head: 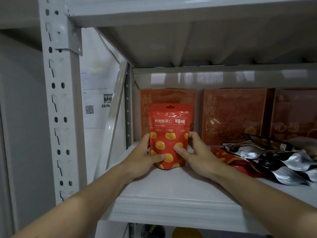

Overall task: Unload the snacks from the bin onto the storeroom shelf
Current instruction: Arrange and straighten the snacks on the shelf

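Snack pouch [169, 134] upright on the shelf [171, 194], and I've got both hands gripping it: left hand [145, 157] on its left side, right hand [195, 153] on its right. Red boxes [233, 115] stand behind, foil packets [274, 162] lie to the right.

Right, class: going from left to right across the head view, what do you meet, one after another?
Perforated upright → paper notice with a QR code → left hand → red snack pouch → right hand → pile of black and silver packets.
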The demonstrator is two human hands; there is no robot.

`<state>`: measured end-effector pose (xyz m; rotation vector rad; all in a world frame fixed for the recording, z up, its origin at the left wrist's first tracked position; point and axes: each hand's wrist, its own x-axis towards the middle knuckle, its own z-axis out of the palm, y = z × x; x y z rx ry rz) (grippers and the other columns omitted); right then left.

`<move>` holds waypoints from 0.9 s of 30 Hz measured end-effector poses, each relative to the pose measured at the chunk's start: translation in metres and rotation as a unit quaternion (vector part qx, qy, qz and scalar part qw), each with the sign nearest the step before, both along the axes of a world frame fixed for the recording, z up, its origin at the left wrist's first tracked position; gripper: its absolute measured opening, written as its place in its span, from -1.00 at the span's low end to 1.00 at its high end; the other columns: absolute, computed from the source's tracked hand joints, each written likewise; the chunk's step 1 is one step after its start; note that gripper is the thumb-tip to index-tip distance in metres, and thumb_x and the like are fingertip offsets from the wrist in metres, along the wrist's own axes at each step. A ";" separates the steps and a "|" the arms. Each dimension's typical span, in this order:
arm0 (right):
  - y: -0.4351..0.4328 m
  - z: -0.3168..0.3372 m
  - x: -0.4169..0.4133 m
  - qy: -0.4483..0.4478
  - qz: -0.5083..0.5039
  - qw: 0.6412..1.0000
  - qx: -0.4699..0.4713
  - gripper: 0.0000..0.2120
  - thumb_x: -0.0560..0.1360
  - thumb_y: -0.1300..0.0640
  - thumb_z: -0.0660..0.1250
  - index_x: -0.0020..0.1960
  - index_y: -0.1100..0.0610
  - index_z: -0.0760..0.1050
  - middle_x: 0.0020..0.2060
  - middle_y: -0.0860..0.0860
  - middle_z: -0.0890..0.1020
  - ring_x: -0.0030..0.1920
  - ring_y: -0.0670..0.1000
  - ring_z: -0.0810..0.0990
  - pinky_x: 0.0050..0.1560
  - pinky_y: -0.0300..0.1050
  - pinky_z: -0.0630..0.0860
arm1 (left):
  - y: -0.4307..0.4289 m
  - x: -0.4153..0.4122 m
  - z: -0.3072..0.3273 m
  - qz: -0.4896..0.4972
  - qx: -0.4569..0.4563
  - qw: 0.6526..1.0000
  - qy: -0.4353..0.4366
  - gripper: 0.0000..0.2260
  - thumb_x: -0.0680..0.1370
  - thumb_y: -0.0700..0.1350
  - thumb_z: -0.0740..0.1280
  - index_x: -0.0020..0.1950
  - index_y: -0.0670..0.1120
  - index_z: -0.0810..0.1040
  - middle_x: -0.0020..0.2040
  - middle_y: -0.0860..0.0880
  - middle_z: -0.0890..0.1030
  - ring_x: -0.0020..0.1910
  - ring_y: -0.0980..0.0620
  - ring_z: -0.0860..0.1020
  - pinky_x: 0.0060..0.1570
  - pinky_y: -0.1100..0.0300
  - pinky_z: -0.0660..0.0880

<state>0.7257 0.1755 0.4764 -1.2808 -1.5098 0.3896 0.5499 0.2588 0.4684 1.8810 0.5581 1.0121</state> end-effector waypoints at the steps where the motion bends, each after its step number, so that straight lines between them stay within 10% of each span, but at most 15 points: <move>1: 0.000 0.000 0.000 -0.001 0.002 1.000 -0.002 -0.65 0.62 0.14 0.29 0.31 0.02 0.22 0.04 -0.31 0.43 -0.14 -0.60 0.44 -0.21 -0.60 0.40 | 0.000 0.000 0.000 0.000 0.000 1.000 0.003 -0.37 0.51 -0.24 0.45 0.47 0.11 0.27 0.27 0.15 0.54 0.20 0.20 0.53 -0.06 0.35 0.57; 10: 0.002 -0.002 0.000 -0.019 0.005 1.000 -0.002 -0.65 0.63 0.11 0.26 0.30 -0.01 0.17 0.07 -0.33 0.40 0.00 -0.40 0.43 -0.16 -0.58 0.43 | -0.002 0.001 0.002 -0.016 0.015 1.000 0.008 -0.39 0.54 -0.28 0.39 0.49 0.05 0.22 0.29 0.13 0.51 0.20 0.25 0.52 0.11 0.28 0.56; 27: 0.002 -0.002 0.000 -0.039 -0.049 0.998 -0.013 -0.58 0.61 -0.03 0.29 0.40 0.02 0.28 0.19 -0.16 0.45 0.16 -0.15 0.46 -0.09 -0.47 0.39 | -0.007 0.001 0.003 0.007 -0.006 1.000 0.003 -0.49 0.55 -0.21 0.39 0.41 0.08 0.28 0.16 0.20 0.55 0.08 0.20 0.55 -0.17 0.43 0.55</move>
